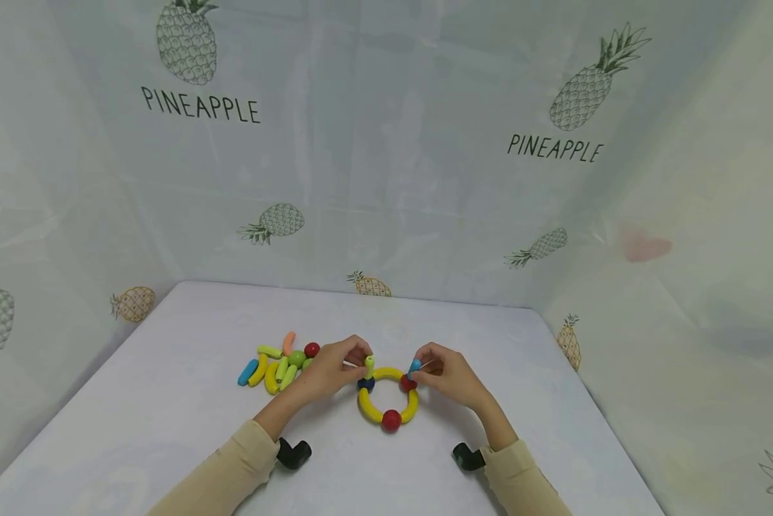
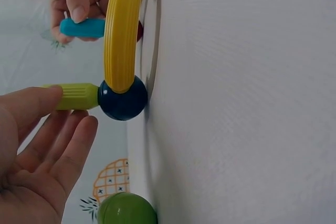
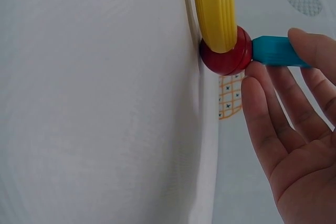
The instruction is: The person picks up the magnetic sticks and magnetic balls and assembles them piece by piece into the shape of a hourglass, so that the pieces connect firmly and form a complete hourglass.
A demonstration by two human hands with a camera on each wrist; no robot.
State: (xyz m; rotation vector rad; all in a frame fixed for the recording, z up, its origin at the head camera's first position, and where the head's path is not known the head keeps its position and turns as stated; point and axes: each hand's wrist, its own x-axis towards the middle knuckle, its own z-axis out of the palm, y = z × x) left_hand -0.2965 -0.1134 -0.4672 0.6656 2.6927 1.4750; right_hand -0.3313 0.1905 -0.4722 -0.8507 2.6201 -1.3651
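Left hand (image 1: 335, 367): thumb and fingers pinching a light-green stick (image 2: 79, 96), which stands upright with its lower end touching the navy ball (image 2: 123, 103). Right hand (image 1: 449, 373): thumb and fingers pinching a blue stick (image 3: 278, 51), its lower end touching the right-hand red ball (image 3: 226, 61).

Both balls belong to a ring (image 1: 367, 407) of three curved yellow sticks, with a second red ball (image 1: 391, 421) at its near side. Ring lies flat on the desk (image 1: 528, 365), between the two hands, navy ball toward the desk's left edge, the pinched blue stick's ball toward the right edge. Both pinched sticks rise above the ring; fingers are at the sticks, above the balls.

Loose pile beyond the left forearm, on the side of the desk's left edge: blue piece (image 1: 247, 373), orange piece (image 1: 288, 343), green ball (image 1: 297, 358), dark red ball (image 1: 312, 350), plus yellow and light-green sticks, some partly hidden by the arm.
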